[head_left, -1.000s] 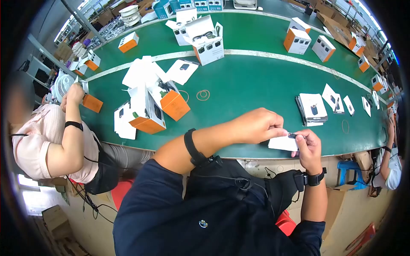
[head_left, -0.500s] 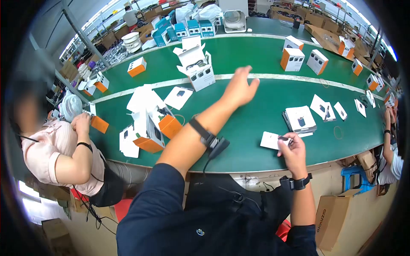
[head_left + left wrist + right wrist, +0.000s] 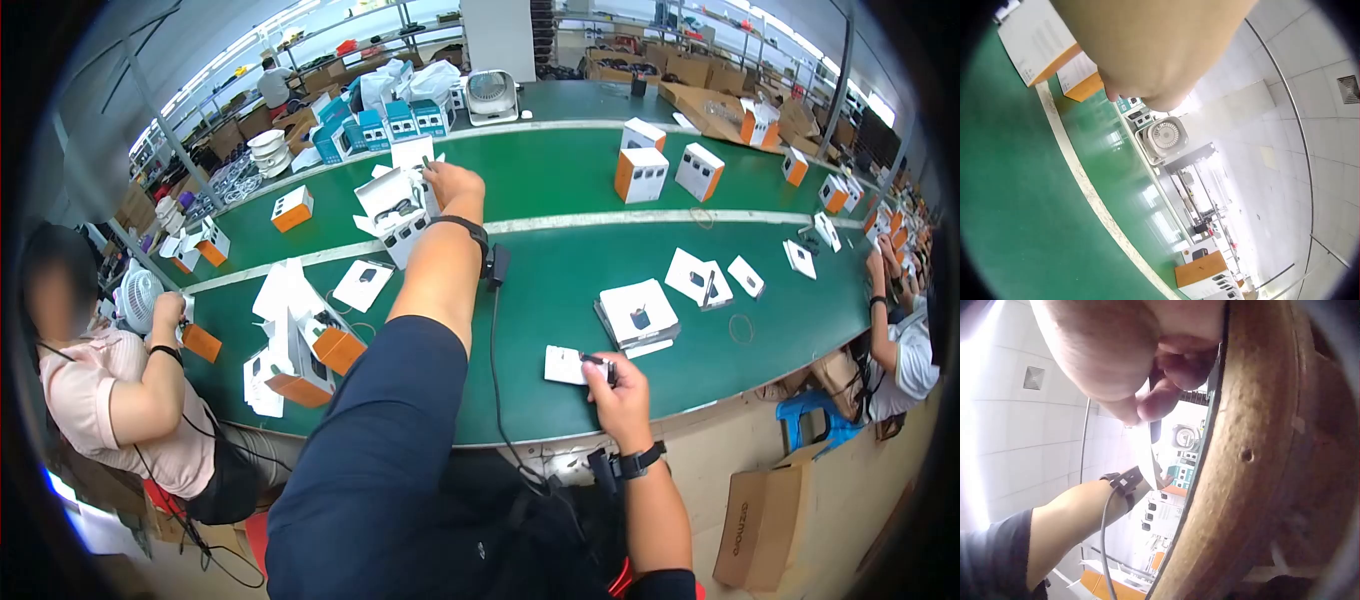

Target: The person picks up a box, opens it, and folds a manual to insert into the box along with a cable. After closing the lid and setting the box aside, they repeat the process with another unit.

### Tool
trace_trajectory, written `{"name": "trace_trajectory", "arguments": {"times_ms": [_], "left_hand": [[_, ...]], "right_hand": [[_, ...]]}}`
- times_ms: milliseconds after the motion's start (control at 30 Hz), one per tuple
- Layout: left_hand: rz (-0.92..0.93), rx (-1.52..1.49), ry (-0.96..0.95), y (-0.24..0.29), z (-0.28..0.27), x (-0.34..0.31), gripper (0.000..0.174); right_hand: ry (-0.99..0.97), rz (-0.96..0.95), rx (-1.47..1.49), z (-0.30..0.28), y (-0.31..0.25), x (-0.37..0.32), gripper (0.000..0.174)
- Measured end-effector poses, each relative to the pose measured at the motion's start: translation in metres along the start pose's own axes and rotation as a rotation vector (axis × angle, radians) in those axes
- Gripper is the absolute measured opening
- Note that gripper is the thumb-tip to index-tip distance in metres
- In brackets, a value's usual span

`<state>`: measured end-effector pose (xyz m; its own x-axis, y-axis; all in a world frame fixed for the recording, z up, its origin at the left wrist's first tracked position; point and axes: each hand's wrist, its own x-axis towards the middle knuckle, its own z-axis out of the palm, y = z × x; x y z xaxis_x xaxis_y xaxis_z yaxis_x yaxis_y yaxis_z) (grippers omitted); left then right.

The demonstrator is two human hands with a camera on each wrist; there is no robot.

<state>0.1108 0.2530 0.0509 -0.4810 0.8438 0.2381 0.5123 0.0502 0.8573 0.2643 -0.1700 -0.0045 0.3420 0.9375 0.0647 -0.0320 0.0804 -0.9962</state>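
In the head view, an open white box (image 3: 406,240) stands at the upper left of centre, flaps raised, dark cable (image 3: 402,208) showing inside and small black devices pictured on its front. The left arm stretches up from the lower left, its dark sleeve (image 3: 390,400) ending near the elbow, and the left hand (image 3: 457,186) is bent over at the box's right side. A small dark end shows by its fingertips; how far its fingers are closed, and on what, I cannot tell.

Right of centre, lower down, the right hand (image 3: 622,395) reaches up from the bottom edge over the green table (image 3: 520,330). Its thumb and fingers pinch a white card (image 3: 562,366) and a small black piece (image 3: 592,359). The card sticks out to the left, blank-looking and pale; the right wrist view shows it edge-on as a thin sliver. Just above that hand lies a stack of booklets (image 3: 640,312), a dark device printed on top.
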Motion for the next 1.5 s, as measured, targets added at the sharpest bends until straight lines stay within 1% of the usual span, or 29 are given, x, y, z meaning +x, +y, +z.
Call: {"name": "trace_trajectory", "arguments": {"times_ms": [33, 67, 100, 133, 167, 200, 233, 300, 333, 400, 500, 633, 700, 733, 800, 900, 967, 1000, 1033, 1100, 1133, 1167, 1233, 1267, 1300, 1333, 1400, 1467, 1500], "left_hand": [[-0.005, -0.014, 0.017, 0.003, 0.004, 0.003, 0.063], [0.001, 0.038, 0.013, 0.001, 0.006, 0.005, 0.047], [0.003, 0.099, 0.01, -0.004, 0.006, 0.007, 0.039], [0.055, 0.144, 0.086, 0.002, -0.001, 0.002, 0.039], [0.085, 0.164, 0.049, 0.005, -0.007, -0.006, 0.035], [0.19, 0.171, 0.001, -0.002, -0.004, -0.002, 0.033], [0.315, 0.349, -0.122, 0.0, -0.01, -0.005, 0.031], [0.662, 0.529, -0.235, 0.007, -0.026, -0.02, 0.024], [0.802, 0.593, -0.21, 0.005, -0.027, -0.027, 0.021], [0.997, 0.47, -0.123, 0.005, -0.034, -0.036, 0.018], [1.137, 0.258, 0.049, 0.008, -0.049, -0.056, 0.016], [1.259, 0.082, 0.083, 0.021, -0.103, -0.105, 0.024], [1.409, 0.1, 0.145, 0.019, -0.133, -0.128, 0.027], [1.404, 0.082, 0.135, 0.017, -0.148, -0.144, 0.027], [1.5, 0.263, 0.029, 0.008, -0.174, -0.178, 0.028], [1.535, 0.249, -0.079, -0.019, -0.182, -0.22, 0.033], [1.477, 0.241, -0.113, -0.027, -0.19, -0.244, 0.033], [1.438, 0.226, -0.194, -0.028, -0.197, -0.25, 0.038], [1.437, 0.217, -0.21, -0.022, -0.21, -0.254, 0.038], [1.257, 0.1, -0.334, -0.015, -0.237, -0.249, 0.037], [1.223, -0.038, -0.353, -0.019, -0.241, -0.239, 0.032], [1.224, -0.05, -0.365, -0.026, -0.24, -0.226, 0.032], [1.25, -0.003, -0.342, -0.037, -0.236, -0.207, 0.025], [1.25, -0.011, -0.354, -0.04, -0.236, -0.206, 0.025], [1.269, 0.094, -0.367, -0.038, -0.24, -0.205, 0.024], [1.287, 0.201, -0.377, -0.035, -0.242, -0.204, 0.024], [1.257, 0.242, -0.402, -0.034, -0.245, -0.207, 0.024], [1.224, 0.284, -0.426, -0.035, -0.246, -0.209, 0.025], [1.22, 0.26, -0.417, -0.036, -0.246, -0.208, 0.025]], "right_hand": [[0.004, 0.0, 0.01, 0.002, -0.004, -0.001, 0.02], [0.003, -0.005, -0.006, 0.0, -0.003, 0.001, 0.017], [-0.003, -0.003, -0.018, 0.002, -0.001, 0.002, 0.015], [0.012, -0.018, -0.022, 0.003, -0.002, 0.002, 0.015], [0.009, -0.018, -0.02, 0.001, 0.002, 0.003, 0.015], [0.016, -0.023, 0.0, 0.0, 0.003, 0.005, 0.015], [0.023, -0.024, 0.022, 0.0, 0.004, 0.004, 0.015], [0.009, -0.061, 0.022, -0.003, 0.009, 0.005, 0.014], [0.003, -0.071, 0.03, -0.005, 0.01, 0.006, 0.016], [-0.007, -0.091, 0.034, -0.006, 0.011, 0.006, 0.018], [-0.024, -0.128, 0.054, -0.007, 0.012, 0.007, 0.016], [-0.022, -0.157, 0.133, -0.008, 0.009, 0.004, 0.013], [-0.015, -0.179, 0.157, -0.01, 0.012, 0.001, 0.016], [-0.007, -0.188, 0.16, -0.012, 0.013, -0.001, 0.017], [0.045, -0.207, 0.19, -0.015, 0.011, -0.001, 0.019], [0.158, -0.258, 0.347, -0.016, 0.002, 0.005, 0.02], [0.201, -0.272, 0.43, -0.01, -0.022, 0.007, 0.02], [0.163, -0.302, 0.437, -0.011, -0.03, 0.01, 0.018], [0.187, -0.3, 0.43, -0.007, -0.043, 0.011, 0.017], [0.161, -0.314, 0.379, -0.005, -0.064, 0.014, 0.019], [0.112, -0.343, 0.368, -0.006, -0.072, 0.017, 0.019], [0.125, -0.342, 0.36, -0.005, -0.08, 0.019, 0.019], [-0.043, -0.377, 0.023, 0.0, -0.099, 0.025, 0.02], [-0.125, -0.37, -0.057, 0.009, -0.112, 0.027, 0.021], [-0.202, -0.368, -0.172, 0.015, -0.119, 0.035, 0.023], [-0.226, -0.384, -0.243, 0.025, -0.124, 0.042, 0.022], [-0.243, -0.396, -0.318, 0.044, -0.132, 0.056, 0.021], [-0.315, -0.608, -0.624, 0.057, -0.141, 0.068, 0.019], [-0.313, -0.602, -0.63, 0.063, -0.146, 0.072, 0.019]]}}
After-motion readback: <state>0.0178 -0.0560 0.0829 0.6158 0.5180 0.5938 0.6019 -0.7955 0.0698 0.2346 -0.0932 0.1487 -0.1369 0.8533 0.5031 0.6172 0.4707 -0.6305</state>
